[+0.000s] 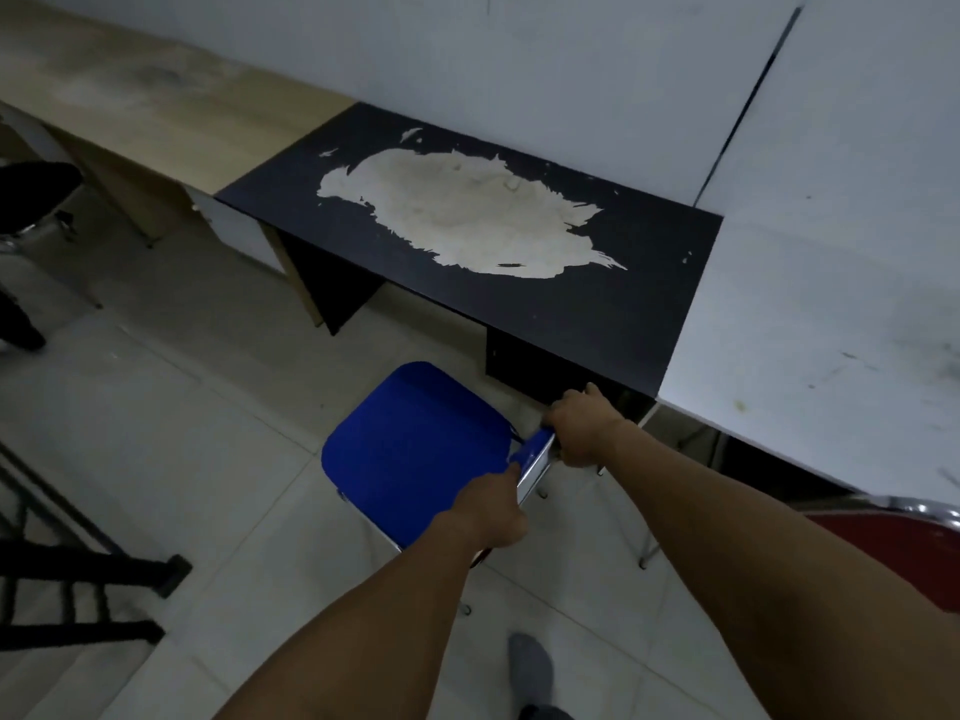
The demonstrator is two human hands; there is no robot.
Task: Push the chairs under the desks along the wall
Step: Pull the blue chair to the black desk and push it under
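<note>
I have both hands on the blue chair [415, 449], which stands on the tiled floor [208, 407] just in front of the black worktop [519, 283], its seat not yet under it. My left hand [491, 511] is curled round the near end of the chair's backrest [535, 462], a blue pad on a chrome frame seen almost edge-on. My right hand [582, 426] is wrapped round the far end of the same backrest, close to the worktop's front edge. Both grips are closed on the backrest.

The black worktop sits against the wall [519, 70], and a large patch of its dark surface has peeled away to pale board. To its left runs a light wood worktop [156, 106], and to its right a white worktop [831, 252], all three in one row along the wall. A black chair [36, 194] stands at the far left beside the wood worktop. At the near right, a red chair [893, 553] with a chrome rim shows partly below the white worktop's edge. A black frame [78, 579] lies at the near left. My foot in a grey sock [530, 662] is on the floor below my arms.
</note>
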